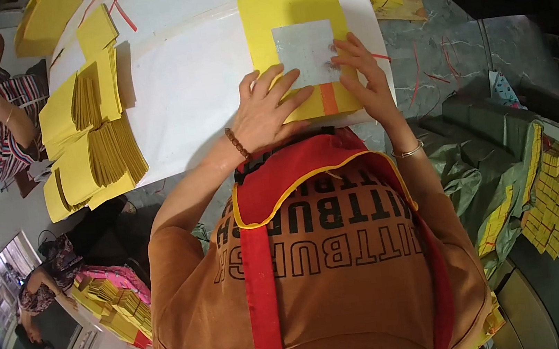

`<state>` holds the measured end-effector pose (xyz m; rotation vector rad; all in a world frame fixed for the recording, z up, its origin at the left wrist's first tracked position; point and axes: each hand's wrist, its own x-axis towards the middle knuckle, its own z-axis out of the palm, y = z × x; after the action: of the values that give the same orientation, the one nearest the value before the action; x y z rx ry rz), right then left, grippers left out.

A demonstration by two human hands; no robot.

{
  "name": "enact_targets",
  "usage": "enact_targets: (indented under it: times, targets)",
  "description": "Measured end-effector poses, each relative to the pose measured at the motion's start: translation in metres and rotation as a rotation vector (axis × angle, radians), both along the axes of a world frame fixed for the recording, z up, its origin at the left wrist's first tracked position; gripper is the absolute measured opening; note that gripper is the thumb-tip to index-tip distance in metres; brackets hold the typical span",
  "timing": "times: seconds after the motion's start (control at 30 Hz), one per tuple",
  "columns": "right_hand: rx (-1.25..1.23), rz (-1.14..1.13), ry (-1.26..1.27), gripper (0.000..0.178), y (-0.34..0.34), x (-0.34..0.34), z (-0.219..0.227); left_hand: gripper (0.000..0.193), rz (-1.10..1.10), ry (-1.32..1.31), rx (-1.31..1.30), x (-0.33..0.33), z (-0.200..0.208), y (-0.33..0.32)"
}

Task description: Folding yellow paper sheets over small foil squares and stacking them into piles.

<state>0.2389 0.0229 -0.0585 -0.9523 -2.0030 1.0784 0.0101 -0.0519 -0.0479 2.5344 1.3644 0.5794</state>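
Note:
A yellow sheet or stack of paper (290,7) lies on the white table in front of me, with a grey rectangular plate (306,52) on top of it. Below the plate, an orange-red strip (329,98) shows against the yellow. My left hand (269,104) rests with spread fingers on the lower left of the paper, its fingertips by the plate's corner. My right hand (367,78) is at the right edge, fingers apart, the tips touching the plate's right side. Neither hand is wrapped around anything.
Bundles of folded yellow paper (93,162) stand along the left of the white table (188,81). Red strips (124,15) lie at the back. To the right are a green tarp (457,173) and stacked yellow bundles (555,203). Other people (5,131) work at the left.

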Motion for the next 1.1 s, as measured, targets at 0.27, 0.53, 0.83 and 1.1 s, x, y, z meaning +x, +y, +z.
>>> enact_targets:
  times: [0.27, 0.53, 0.83, 1.1]
  targets:
    - [-0.06, -0.079, 0.198, 0.03, 0.005, -0.01, -0.009, 0.055, 0.055, -0.01, -0.041, -0.001, -0.007, 0.0]
    - [0.133, 0.005, -0.089, 0.024, -0.002, 0.003, -0.004, 0.054, 0.021, 0.01, -0.08, -0.003, -0.01, 0.0]
    - [0.386, 0.139, -0.326, 0.039, -0.028, 0.008, -0.009, 0.057, 0.0, -0.107, -0.088, -0.008, -0.015, 0.004]
    - [0.307, 0.186, -0.259, 0.041, -0.021, 0.013, -0.008, 0.034, -0.113, -0.093, 0.083, -0.008, 0.005, 0.005]
